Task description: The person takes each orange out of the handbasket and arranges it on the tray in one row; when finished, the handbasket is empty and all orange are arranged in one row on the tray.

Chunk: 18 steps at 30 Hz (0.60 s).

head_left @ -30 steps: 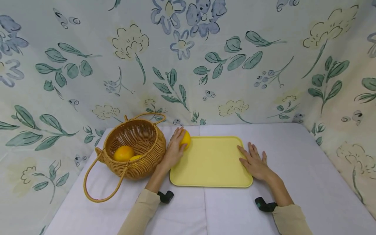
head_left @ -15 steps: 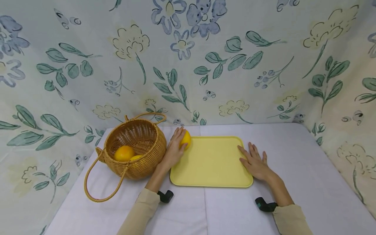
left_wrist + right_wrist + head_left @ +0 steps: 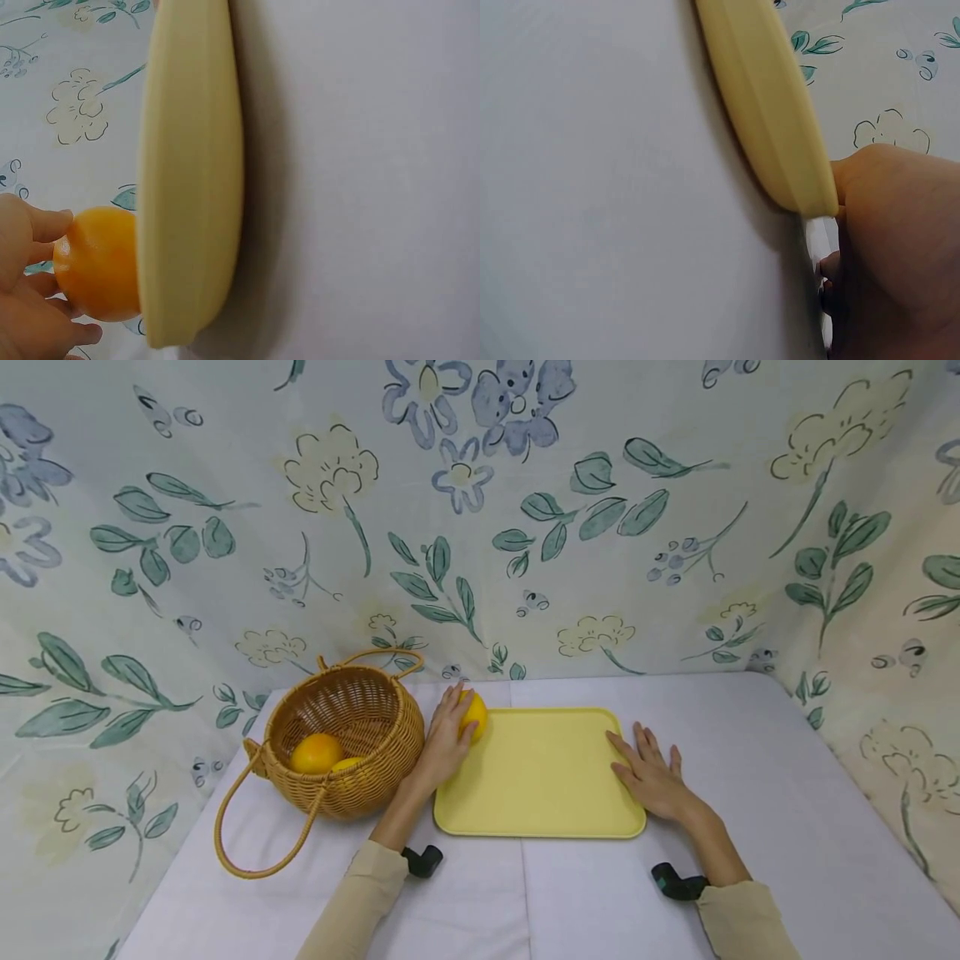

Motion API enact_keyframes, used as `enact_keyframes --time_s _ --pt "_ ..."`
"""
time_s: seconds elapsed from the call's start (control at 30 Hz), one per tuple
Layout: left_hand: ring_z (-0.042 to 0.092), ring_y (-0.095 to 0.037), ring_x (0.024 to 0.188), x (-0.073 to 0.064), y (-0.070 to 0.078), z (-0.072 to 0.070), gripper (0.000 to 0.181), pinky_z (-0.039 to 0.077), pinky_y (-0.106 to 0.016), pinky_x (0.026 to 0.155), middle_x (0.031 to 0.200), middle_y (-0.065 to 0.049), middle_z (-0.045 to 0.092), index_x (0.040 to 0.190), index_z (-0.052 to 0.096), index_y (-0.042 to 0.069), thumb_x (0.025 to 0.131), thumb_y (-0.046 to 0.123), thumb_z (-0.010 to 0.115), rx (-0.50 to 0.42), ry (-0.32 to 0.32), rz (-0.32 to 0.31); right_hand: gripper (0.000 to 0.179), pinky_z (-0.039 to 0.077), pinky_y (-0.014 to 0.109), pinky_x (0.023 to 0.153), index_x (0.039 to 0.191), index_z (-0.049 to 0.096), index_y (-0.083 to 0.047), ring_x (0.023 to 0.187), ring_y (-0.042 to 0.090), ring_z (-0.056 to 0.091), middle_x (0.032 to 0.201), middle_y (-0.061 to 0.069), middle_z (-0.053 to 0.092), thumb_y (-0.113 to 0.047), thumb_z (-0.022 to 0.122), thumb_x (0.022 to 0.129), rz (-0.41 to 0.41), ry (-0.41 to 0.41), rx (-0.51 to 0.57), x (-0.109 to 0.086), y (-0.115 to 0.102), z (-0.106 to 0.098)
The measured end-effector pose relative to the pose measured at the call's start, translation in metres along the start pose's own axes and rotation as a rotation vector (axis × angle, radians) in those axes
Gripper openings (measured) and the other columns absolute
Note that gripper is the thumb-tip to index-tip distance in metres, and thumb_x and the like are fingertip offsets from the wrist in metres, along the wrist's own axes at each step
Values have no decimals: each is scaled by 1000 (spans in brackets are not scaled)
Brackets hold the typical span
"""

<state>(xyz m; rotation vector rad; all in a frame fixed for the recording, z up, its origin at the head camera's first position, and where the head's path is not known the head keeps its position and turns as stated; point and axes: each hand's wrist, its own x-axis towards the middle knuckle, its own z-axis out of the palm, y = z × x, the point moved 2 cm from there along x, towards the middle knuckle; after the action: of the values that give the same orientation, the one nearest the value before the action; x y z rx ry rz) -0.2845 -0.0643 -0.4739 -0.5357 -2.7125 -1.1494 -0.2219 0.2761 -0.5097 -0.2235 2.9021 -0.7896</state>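
An orange (image 3: 474, 717) sits at the far left corner of a yellow rectangular tray (image 3: 547, 777). My left hand (image 3: 444, 743) holds it from the left side; in the left wrist view, thumb and fingers curve round the orange (image 3: 101, 262) beside the tray's raised edge (image 3: 187, 180). At the tray's right side rests my right hand (image 3: 654, 781), fingers spread, with the thumb side touching the rim. The right wrist view shows that hand (image 3: 904, 240) by the tray's corner, its fingers mostly hidden.
Left of the tray stands a wicker basket (image 3: 408, 727), with an orange (image 3: 317, 752) and another yellow fruit (image 3: 347, 763), partly hidden, inside. Its front handle (image 3: 255, 871) hangs down onto the white tablecloth (image 3: 480, 902). Floral fabric (image 3: 525, 585) rises behind the table.
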Motion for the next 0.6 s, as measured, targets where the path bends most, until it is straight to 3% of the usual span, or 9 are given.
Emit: enact_keyframes --time_s 0.37,0.6 --pt "13 -37 162 0 2 -2 62 14 -58 130 173 -18 16 160 33 2 105 15 59 30 -17 9 60 -16 78 116 162 28 -7 156 56 -6 168 36 -3 -34 44 110 -2 0 0 0 -1 -1" --pt "9 -34 163 -6 19 -19 62 14 -57 130 174 -14 11 161 33 5 107 22 57 18 -33 29 60 -16 78 116 162 28 -7 155 56 -6 168 36 -3 -33 44 110 -5 0 -4 1 1 0"
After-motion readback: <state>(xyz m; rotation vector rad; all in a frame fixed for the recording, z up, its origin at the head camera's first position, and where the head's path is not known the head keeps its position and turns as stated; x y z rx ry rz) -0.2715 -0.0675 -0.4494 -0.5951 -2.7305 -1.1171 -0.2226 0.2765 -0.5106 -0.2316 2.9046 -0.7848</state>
